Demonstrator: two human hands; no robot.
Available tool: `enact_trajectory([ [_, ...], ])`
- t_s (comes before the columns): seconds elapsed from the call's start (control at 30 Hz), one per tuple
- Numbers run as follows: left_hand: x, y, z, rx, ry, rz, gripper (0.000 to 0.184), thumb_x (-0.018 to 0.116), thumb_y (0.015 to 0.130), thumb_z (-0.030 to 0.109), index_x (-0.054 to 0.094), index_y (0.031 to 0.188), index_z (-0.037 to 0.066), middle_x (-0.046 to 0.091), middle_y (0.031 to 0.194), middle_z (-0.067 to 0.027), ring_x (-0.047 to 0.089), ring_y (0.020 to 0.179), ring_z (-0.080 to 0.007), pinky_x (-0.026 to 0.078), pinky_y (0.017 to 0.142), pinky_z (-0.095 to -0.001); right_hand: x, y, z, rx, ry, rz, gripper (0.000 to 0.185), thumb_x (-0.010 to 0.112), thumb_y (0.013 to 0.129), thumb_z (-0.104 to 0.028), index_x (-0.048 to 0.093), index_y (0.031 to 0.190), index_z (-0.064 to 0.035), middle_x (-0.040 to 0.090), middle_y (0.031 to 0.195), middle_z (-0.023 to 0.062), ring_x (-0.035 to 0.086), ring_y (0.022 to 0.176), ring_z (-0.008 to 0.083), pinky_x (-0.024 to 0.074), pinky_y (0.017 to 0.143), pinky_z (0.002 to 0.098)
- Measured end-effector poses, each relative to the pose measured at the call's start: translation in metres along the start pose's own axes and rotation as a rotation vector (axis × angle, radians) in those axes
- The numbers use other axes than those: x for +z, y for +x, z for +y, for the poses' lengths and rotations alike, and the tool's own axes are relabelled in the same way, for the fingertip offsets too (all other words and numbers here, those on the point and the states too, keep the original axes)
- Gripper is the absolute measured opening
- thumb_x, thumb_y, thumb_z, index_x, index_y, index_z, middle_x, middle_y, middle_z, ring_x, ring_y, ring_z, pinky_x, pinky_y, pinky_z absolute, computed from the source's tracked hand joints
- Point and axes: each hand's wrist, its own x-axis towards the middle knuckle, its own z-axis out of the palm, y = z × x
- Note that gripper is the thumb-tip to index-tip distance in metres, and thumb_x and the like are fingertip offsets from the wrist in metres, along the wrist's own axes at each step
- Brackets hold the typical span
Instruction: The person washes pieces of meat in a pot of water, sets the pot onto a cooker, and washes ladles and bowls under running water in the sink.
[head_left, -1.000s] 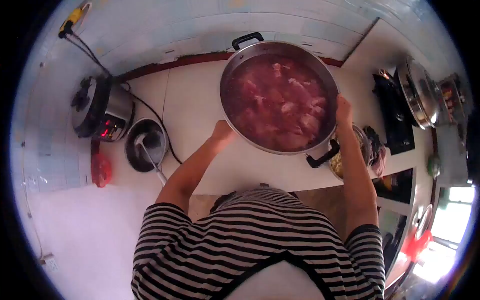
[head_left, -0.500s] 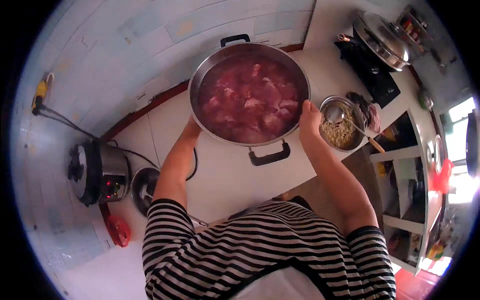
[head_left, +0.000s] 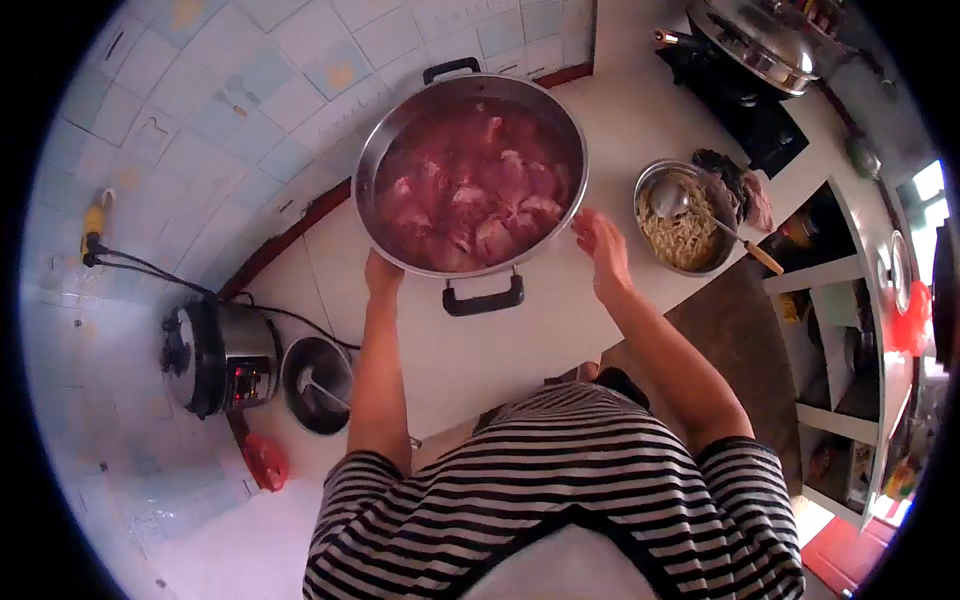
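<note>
A wide metal pot [head_left: 367, 195] with black handles stands on the white counter near the tiled wall. Chunks of raw meat [head_left: 470, 195] lie in its reddish water. My left hand [head_left: 384, 272] is at the pot's lower left side, its fingers hidden by the pot. Just off the right rim, my right hand [head_left: 603, 248] is open, fingers stretched out and holding nothing. To its right is a metal bowl [head_left: 640, 185] of pale shredded strips [head_left: 685, 238], with a wooden-handled ladle [head_left: 672, 198] resting in it.
At left stand an electric pressure cooker [head_left: 245, 355] and a dark bowl [head_left: 318, 415] with a utensil inside. A red bag [head_left: 265, 462] lies below them. A lidded pan [head_left: 755, 45] sits on the black stove [head_left: 775, 140] at upper right. Open shelves [head_left: 835, 345] stand at right.
The pot has shifted left, towards the wall, and farther from the bowl of strips. My right hand has let go of its rim and opened. The camera view has shifted a little.
</note>
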Motion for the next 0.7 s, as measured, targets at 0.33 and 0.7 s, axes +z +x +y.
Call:
enact_trajectory([
  [0.33,-0.041,-0.164,0.095,-0.445,-0.991,-0.306,0.019,0.050,0.085,0.017,0.053,0.096,0.002,0.058,0.084,-0.0065,0.053,0.068,-0.0120,0.042,0.060,-0.0234,-0.026,0.105,0.084,-0.121,-0.721,-0.121,0.060,0.049,0.070,0.003,0.035,0.127,-0.0097,0.047,0.119,0.0123,0.045,0.109,0.0246,0.0352,0.092,0.0315],
  [0.7,-0.042,-0.175,0.191,-0.489,-1.518,-0.204,0.019,0.047,0.086,0.021,0.049,0.095,0.004,0.050,0.077,-0.0022,0.043,0.064,-0.0110,0.034,0.056,-0.0238,-0.011,0.127,0.084,-0.285,-0.611,-0.226,0.066,0.045,0.066,0.007,0.035,0.127,-0.0157,0.034,0.128,0.0166,0.034,0.117,0.0330,0.0299,0.097,0.0345],
])
